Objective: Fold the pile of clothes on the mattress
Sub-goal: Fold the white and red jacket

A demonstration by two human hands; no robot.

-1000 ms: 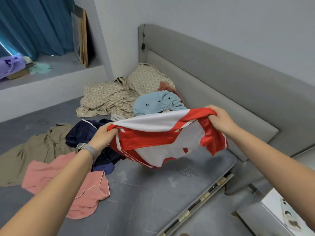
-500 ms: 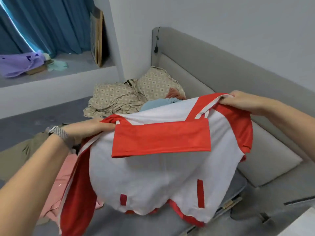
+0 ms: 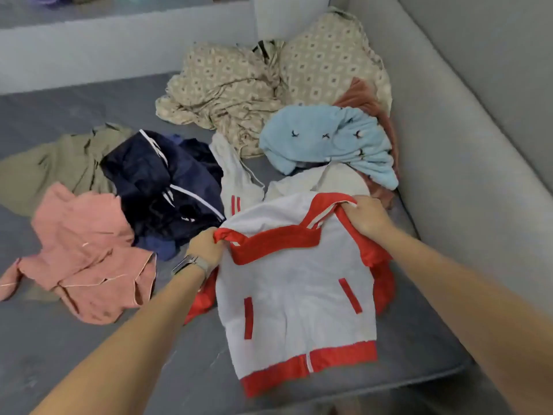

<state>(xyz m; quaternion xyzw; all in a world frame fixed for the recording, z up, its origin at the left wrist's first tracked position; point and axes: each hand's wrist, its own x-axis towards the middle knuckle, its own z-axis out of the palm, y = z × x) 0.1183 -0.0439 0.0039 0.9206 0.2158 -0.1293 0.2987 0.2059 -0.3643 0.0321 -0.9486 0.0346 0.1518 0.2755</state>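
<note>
While both hands, left (image 3: 206,245) and right (image 3: 369,215), grasp its shoulders, the jacket (image 3: 296,295) lies flat on the mattress (image 3: 89,354), near its front edge; soft, light, best held there.

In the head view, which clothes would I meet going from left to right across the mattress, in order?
Pink shirt → navy jacket → red and white jacket, gripped by the left hand and the right hand. The items farther back overlap too much to order.
</note>
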